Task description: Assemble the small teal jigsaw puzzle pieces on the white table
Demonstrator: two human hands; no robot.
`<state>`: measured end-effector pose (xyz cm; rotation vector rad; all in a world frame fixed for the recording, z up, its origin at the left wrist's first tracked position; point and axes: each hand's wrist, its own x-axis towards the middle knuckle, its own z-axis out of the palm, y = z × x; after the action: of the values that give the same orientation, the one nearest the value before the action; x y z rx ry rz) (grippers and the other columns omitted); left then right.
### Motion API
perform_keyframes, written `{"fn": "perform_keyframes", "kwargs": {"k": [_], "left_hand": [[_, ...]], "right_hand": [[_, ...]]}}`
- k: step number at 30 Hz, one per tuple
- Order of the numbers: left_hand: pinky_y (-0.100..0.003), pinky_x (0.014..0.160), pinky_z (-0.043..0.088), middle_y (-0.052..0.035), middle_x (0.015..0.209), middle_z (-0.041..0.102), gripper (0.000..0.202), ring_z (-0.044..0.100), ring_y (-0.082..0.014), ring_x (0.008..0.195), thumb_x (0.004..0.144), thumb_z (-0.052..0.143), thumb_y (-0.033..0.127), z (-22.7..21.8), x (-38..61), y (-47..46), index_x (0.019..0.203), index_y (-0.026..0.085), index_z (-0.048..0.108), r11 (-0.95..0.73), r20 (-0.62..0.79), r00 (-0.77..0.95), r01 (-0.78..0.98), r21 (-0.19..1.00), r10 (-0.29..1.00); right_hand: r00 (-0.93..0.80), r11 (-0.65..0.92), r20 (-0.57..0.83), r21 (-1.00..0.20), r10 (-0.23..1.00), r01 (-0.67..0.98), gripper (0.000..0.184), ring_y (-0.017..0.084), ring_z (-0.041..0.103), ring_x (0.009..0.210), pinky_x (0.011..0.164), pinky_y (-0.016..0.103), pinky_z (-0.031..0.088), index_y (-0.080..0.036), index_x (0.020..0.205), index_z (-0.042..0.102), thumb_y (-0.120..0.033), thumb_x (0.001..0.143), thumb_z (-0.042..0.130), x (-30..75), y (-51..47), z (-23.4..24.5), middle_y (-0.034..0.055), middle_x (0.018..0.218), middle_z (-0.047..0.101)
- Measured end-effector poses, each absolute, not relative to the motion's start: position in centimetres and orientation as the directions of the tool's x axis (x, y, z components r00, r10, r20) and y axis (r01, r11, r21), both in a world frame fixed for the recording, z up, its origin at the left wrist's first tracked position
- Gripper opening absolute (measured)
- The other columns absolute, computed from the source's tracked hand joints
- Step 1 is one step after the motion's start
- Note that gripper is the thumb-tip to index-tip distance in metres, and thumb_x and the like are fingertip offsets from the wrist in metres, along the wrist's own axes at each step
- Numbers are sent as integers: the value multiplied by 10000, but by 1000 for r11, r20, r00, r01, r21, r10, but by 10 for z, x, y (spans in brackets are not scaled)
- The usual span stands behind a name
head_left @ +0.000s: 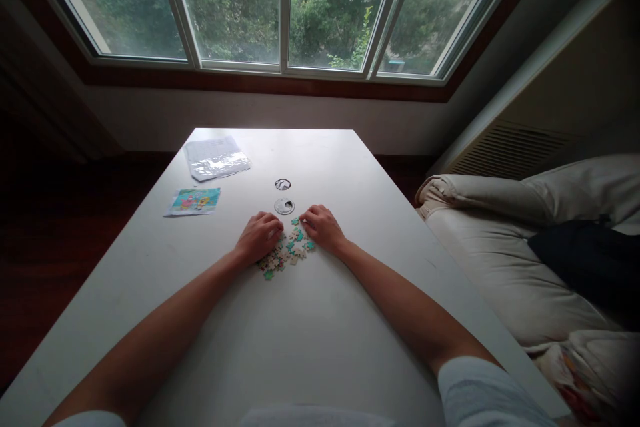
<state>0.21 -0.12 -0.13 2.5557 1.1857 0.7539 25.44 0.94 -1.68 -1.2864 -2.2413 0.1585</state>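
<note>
A small heap of jigsaw pieces (pixel 289 251), teal, white and pink, lies in the middle of a white table (pixel 310 333). My left hand (pixel 259 236) rests on the heap's left side with its fingers curled down onto the pieces. My right hand (pixel 323 227) lies on the heap's right side, fingers bent and touching the pieces. What the fingertips pinch, if anything, is hidden beneath them.
A colourful picture card (pixel 194 201) and a clear plastic bag over paper (pixel 216 158) lie at the far left of the table. Two round cable holes (pixel 283 195) sit just beyond the hands. A white sofa (pixel 525 260) with a dark cushion stands at the right.
</note>
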Motion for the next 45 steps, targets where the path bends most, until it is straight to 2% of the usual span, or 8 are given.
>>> {"fn": "perform_keyframes", "kwargs": {"k": [3,9,16,22,31,36,41,45], "left_hand": [[-412,978,446,-52,1091,684,149,561,-237,1079,946,557,247,-1,2,-2,972,251,703,-638,350,533,653,408,770],[-435,1017,444,-57,1157,686,169,552,-250,1155,956,554,280,1,3,-6,1011,256,712,-650,350,548,651,391,760],[-460,1118,394,-29,1310,666,258,490,-253,1324,989,518,307,0,11,-13,1186,295,684,-795,351,715,517,317,605],[-447,1109,390,-43,1304,672,279,507,-251,1297,1005,510,316,6,13,-17,1234,288,668,-832,334,765,472,292,552],[-428,1060,384,-48,1288,657,288,517,-249,1237,1026,480,340,10,16,-22,1241,313,670,-854,307,797,476,209,519],[-432,1050,381,-39,1320,629,280,508,-260,1239,1000,532,409,13,13,-22,1234,340,669,-869,281,822,467,166,495],[-423,1047,388,-62,1311,639,326,532,-248,1211,1012,502,382,14,13,-23,1301,297,625,-858,289,808,490,154,513],[-420,1052,392,-73,1277,668,337,551,-241,1199,1012,496,335,13,12,-21,1321,266,610,-854,305,798,497,155,519]], "right_hand": [[-400,536,390,-357,830,765,148,236,536,1002,906,379,431,-242,1047,713,-240,945,606,254,8,-14,74,1012,649],[-373,507,382,-358,846,784,73,241,543,997,911,387,428,-227,956,699,-261,923,643,254,6,-13,76,999,660],[-428,595,445,-359,786,719,92,228,589,1042,954,389,429,-243,964,712,-214,928,632,255,8,-17,34,1067,736],[-459,631,457,-365,762,685,109,218,609,1038,954,384,434,-255,981,724,-220,923,638,256,9,-20,22,1086,743],[-470,630,451,-323,758,706,136,218,590,1007,932,386,437,-244,1024,722,-242,935,618,256,10,-21,54,1054,709],[-462,624,452,-328,763,709,112,215,584,984,918,384,435,-235,988,713,-230,930,617,257,11,-21,55,1027,698],[-500,666,456,-359,736,653,107,226,567,999,927,392,433,-235,896,680,-146,840,661,263,9,-13,48,1025,696],[-586,733,445,-332,677,594,155,240,553,1036,952,410,425,-241,892,668,-128,787,682,269,8,-7,50,1068,687]]}}
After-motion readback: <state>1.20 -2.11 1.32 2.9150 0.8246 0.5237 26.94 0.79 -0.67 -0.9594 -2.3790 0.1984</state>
